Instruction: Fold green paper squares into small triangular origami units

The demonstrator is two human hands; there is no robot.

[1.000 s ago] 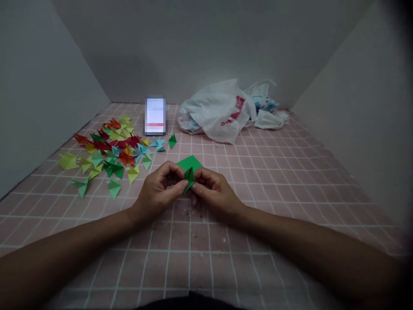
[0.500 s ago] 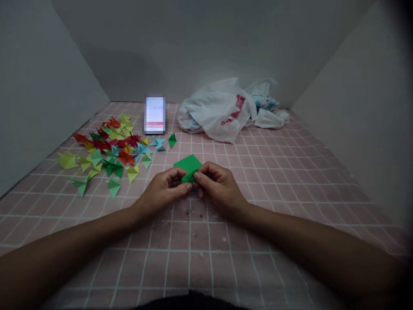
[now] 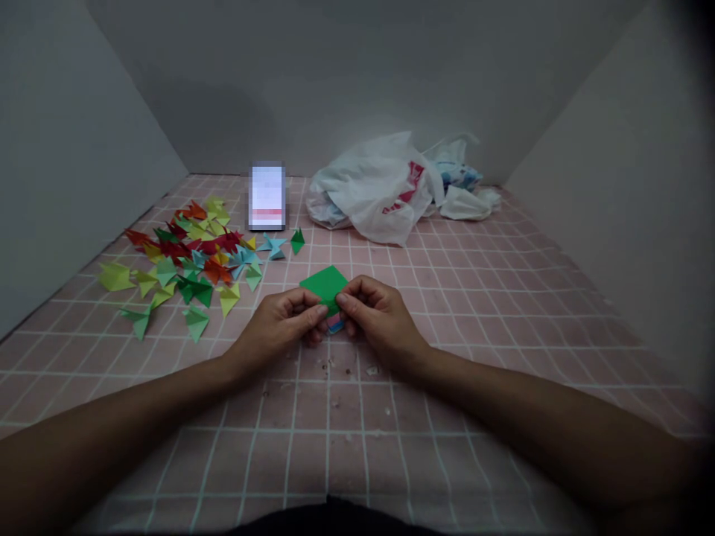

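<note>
A sheet of green paper (image 3: 325, 284), folded along its near edge, is held up just over the tablecloth. My left hand (image 3: 290, 316) pinches its lower left edge between thumb and fingers. On the lower right edge, my right hand (image 3: 373, 311) grips it the same way, with the thumb on top. Below the paper, between my hands, part of a small blue and white thing (image 3: 336, 326) shows; I cannot make out what it is. To the left lies a pile of folded paper cranes (image 3: 193, 249) in red, orange, yellow, green and blue.
A phone with a lit, blurred screen (image 3: 267, 196) stands behind the pile. White plastic bags (image 3: 374, 190) lie crumpled at the back. A pink checked cloth (image 3: 503, 320) covers the table, with small bits on it near me. Walls rise on the left, back and right.
My left thumb has moved up onto the paper's near edge, and the fingers of both hands have shifted. More of the blue thing underneath shows now.
</note>
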